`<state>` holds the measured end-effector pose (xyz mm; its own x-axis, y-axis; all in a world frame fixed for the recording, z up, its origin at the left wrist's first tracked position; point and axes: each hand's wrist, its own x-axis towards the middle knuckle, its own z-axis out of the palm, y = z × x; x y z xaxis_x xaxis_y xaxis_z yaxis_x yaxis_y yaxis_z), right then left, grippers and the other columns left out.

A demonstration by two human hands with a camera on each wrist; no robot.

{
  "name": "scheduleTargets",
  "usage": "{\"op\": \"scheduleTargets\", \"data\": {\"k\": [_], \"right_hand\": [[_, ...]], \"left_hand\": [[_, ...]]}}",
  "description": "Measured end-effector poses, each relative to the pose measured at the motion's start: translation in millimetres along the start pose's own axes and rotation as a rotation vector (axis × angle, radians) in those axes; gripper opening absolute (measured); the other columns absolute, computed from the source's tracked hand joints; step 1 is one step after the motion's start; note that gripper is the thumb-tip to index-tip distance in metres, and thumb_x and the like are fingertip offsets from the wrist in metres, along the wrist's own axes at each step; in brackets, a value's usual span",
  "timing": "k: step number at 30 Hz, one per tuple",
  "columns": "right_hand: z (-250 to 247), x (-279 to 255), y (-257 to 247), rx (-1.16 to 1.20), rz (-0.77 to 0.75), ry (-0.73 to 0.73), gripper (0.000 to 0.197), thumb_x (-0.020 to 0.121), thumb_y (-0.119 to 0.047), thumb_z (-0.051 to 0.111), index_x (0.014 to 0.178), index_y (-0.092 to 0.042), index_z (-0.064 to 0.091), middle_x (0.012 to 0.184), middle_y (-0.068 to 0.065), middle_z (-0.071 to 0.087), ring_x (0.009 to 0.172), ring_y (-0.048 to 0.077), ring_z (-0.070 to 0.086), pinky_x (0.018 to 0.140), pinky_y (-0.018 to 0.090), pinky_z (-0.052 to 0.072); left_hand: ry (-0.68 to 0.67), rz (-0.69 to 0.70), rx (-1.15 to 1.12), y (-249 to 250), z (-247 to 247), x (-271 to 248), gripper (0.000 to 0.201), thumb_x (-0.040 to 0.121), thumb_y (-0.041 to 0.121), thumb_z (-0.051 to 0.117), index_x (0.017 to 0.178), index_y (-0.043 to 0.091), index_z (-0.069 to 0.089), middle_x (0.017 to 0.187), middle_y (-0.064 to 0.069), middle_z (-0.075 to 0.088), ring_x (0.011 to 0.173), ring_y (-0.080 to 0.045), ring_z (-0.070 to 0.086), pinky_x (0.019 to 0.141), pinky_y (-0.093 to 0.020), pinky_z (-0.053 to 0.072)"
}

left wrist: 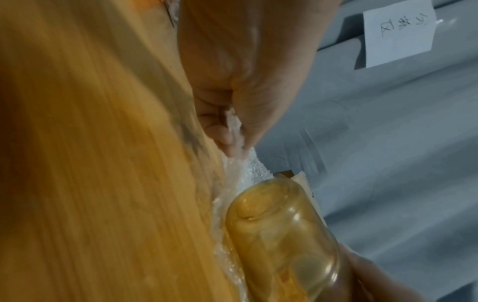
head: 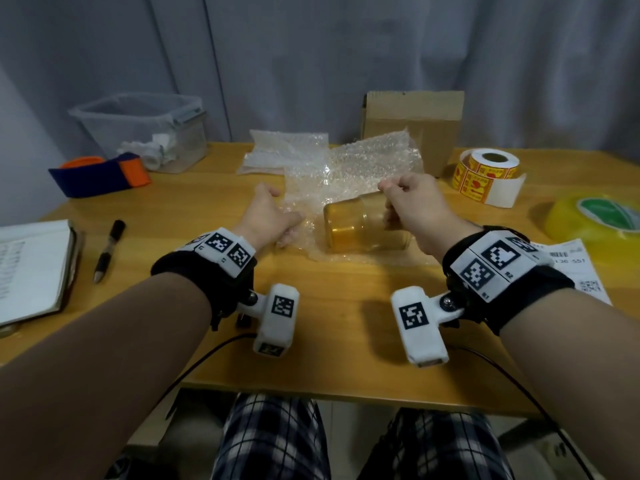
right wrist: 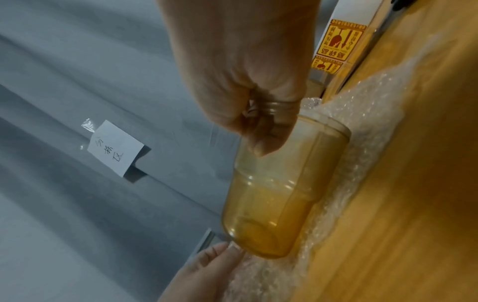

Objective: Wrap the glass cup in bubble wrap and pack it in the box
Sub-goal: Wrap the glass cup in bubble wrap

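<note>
Lying at the table's [head: 346,327] far left, at nine o'clock, is an open notebook [head: 33,268], with a black pen [head: 109,249] just beside it. Behind these, at ten o'clock, sit a blue-and-orange tape dispenser [head: 100,173] and a clear plastic bin [head: 145,129]. The left hand [head: 268,216] pinches the near left edge of the bubble wrap [head: 349,174] between thumb and curled fingers [left wrist: 220,132], holding it close to the tabletop. The sheet spreads across the middle, its far end raised toward twelve o'clock. On it, on its side, lies the glass cup [head: 363,226], amber-tinted, base toward the left hand. The right hand [head: 412,206] is closed round the cup's threaded mouth, thumb [right wrist: 266,143] against the glass. A second sheet of wrap [head: 277,150] lies behind at eleven o'clock. The cardboard box [head: 412,126] stands at one o'clock, behind the wrap. Farther right come a roll of yellow stickers [head: 485,171], a yellow bowl [head: 595,216] at three o'clock, and a printed paper slip [head: 571,268] near the right wrist.
</note>
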<state>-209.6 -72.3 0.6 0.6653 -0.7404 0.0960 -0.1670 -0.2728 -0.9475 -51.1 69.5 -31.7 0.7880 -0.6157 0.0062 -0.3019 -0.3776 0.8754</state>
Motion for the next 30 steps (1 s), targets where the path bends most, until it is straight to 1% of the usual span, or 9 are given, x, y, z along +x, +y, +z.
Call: {"op": "scheduleTargets", "data": {"k": [2, 5, 7, 12, 19, 23, 26, 28, 30], "right_hand": [[-2, 4, 2, -0.228, -0.081, -0.030, 0.021, 0.100, -0.021, 0.040, 0.106, -0.016, 0.059, 0.076, 0.002, 0.053, 0.069, 0.019, 0.054, 0.063, 0.032, 0.048], [-4, 10, 7, -0.580, -0.157, -0.031, 0.024, 0.099, -0.034, 0.037, 0.108, -0.021, 0.055, 0.110, 0.005, 0.046, 0.108, 0.023, 0.043, 0.088, 0.033, 0.036], [-6, 8, 7, -0.662, -0.183, -0.074, 0.038, 0.092, -0.052, 0.044, 0.112, -0.020, 0.052, 0.121, 0.005, 0.040, 0.115, 0.021, 0.037, 0.094, 0.034, 0.033], [-9, 9, 1, -0.582, -0.171, -0.194, 0.055, 0.078, -0.061, 0.061, 0.110, -0.018, 0.046, 0.111, 0.001, 0.052, 0.097, 0.017, 0.051, 0.074, 0.029, 0.040], [-7, 14, -1, -0.571, -0.131, -0.201, 0.053, 0.078, -0.058, 0.063, 0.107, -0.018, 0.043, 0.108, 0.000, 0.049, 0.096, 0.017, 0.048, 0.074, 0.029, 0.037], [-7, 16, 0, -0.529, -0.118, -0.215, 0.054, 0.078, -0.058, 0.064, 0.108, -0.017, 0.045, 0.108, 0.001, 0.052, 0.096, 0.017, 0.051, 0.072, 0.029, 0.039], [-6, 17, 0, -0.506, -0.123, -0.218, 0.053, 0.079, -0.056, 0.064, 0.109, -0.016, 0.047, 0.107, 0.002, 0.053, 0.097, 0.018, 0.053, 0.072, 0.029, 0.040], [-7, 18, 0, -0.497, -0.121, -0.216, 0.053, 0.080, -0.056, 0.063, 0.110, -0.016, 0.047, 0.106, 0.002, 0.054, 0.096, 0.017, 0.053, 0.071, 0.028, 0.040], [-7, 19, 0, -0.483, -0.115, -0.216, 0.052, 0.079, -0.056, 0.064, 0.108, -0.016, 0.047, 0.104, 0.001, 0.055, 0.094, 0.017, 0.053, 0.066, 0.026, 0.039]], "left_hand": [[-0.039, -0.027, -0.051, -2, 0, 0, 0.052, 0.087, 0.013, 0.066, 0.123, 0.011, 0.029, 0.066, -0.008, 0.058, 0.041, -0.013, 0.050, 0.040, -0.025, 0.043], [-0.037, 0.049, -0.046, 4, -1, 3, 0.047, 0.090, 0.011, 0.060, 0.127, 0.012, 0.031, 0.061, -0.003, 0.053, 0.044, -0.013, 0.048, 0.042, -0.024, 0.041], [-0.049, 0.112, -0.043, 10, 0, 4, 0.042, 0.091, 0.009, 0.057, 0.125, 0.013, 0.034, 0.061, 0.000, 0.051, 0.048, -0.012, 0.047, 0.047, -0.024, 0.039], [-0.043, 0.190, -0.107, 21, 9, 3, 0.032, 0.091, 0.006, 0.055, 0.114, 0.016, 0.035, 0.063, -0.001, 0.045, 0.046, -0.012, 0.046, 0.048, -0.024, 0.038], [-0.064, 0.309, -0.074, 39, 29, 1, 0.027, 0.092, 0.010, 0.055, 0.110, 0.015, 0.035, 0.064, -0.001, 0.046, 0.047, -0.008, 0.044, 0.043, -0.018, 0.038], [-0.087, 0.287, -0.223, 34, 23, -5, 0.018, 0.099, 0.026, 0.043, 0.108, 0.011, 0.037, 0.070, 0.002, 0.054, 0.059, -0.006, 0.050, 0.060, -0.017, 0.043], [-0.177, 0.210, -0.471, 28, 15, -6, 0.002, 0.100, 0.013, 0.037, 0.099, 0.011, 0.037, 0.092, -0.009, 0.067, 0.086, -0.015, 0.062, 0.081, -0.024, 0.049], [-0.294, 0.183, -0.526, 25, 15, -8, 0.015, 0.094, 0.001, 0.045, 0.095, 0.014, 0.037, 0.111, -0.016, 0.064, 0.103, -0.021, 0.060, 0.096, -0.032, 0.045], [-0.350, 0.219, -0.443, 22, 14, -8, 0.024, 0.091, -0.007, 0.047, 0.094, 0.014, 0.037, 0.117, -0.015, 0.062, 0.103, -0.019, 0.060, 0.097, -0.032, 0.047]]}}
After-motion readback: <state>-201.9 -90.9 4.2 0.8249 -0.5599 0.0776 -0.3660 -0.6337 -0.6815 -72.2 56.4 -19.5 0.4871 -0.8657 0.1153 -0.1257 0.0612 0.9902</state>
